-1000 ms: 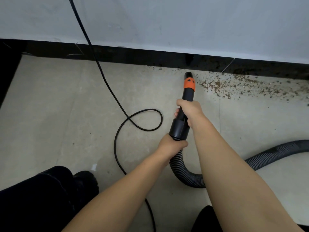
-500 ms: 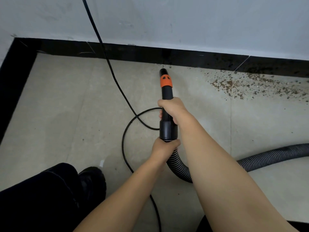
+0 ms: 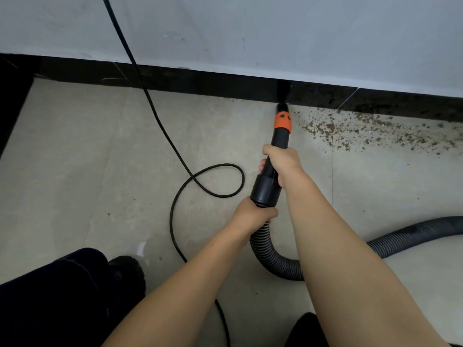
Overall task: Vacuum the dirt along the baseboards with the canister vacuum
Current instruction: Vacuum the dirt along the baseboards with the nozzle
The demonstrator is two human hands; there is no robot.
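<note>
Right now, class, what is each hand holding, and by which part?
Both hold the vacuum nozzle wand. The right hand grips its black tube below the orange collar; the left hand grips where the ribbed hose joins it.

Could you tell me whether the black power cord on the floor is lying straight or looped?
Looped. The power cord runs down from the wall, crosses itself on the floor and forms one loop left of the nozzle.

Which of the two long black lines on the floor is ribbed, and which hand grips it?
The hose: thick and ribbed, curving off right, gripped by the left hand behind the nozzle. The cord is thin, smooth and looped.
</note>
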